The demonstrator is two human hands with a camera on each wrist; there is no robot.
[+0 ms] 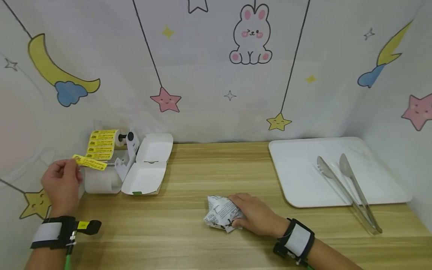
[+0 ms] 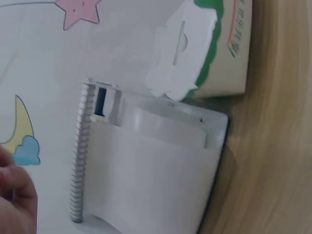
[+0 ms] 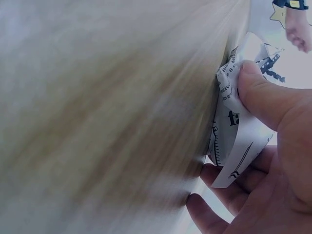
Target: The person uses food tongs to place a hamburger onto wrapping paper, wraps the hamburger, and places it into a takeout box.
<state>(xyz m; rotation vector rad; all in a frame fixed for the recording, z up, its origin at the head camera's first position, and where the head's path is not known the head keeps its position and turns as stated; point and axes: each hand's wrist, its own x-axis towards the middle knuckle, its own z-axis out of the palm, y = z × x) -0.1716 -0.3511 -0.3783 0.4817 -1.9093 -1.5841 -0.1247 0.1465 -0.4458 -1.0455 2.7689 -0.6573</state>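
At the left, my left hand [image 1: 64, 182] pinches a yellow printed label [image 1: 90, 162] by its left end. Just behind it stands a label dispenser [image 1: 129, 155] with a roll of yellow labels [image 1: 102, 144] on top and white backing paper [image 1: 101, 180] hanging below. In the left wrist view only part of the left hand [image 2: 14, 195] shows at the edge. Near the middle of the table, my right hand [image 1: 254, 213] holds a packet wrapped in printed paper [image 1: 221, 212]. The right wrist view shows the thumb on top of this packet [image 3: 239, 122], with the fingers curled beneath it.
An opened white carton box [image 1: 148, 165] stands against the dispenser's right side. On the right, a white tray [image 1: 297, 180] carries metal tongs [image 1: 354, 195], whose joined end reaches over its front edge onto the wooden table [image 1: 162, 232]. A patterned wall covering [image 1: 216, 75] rises behind.
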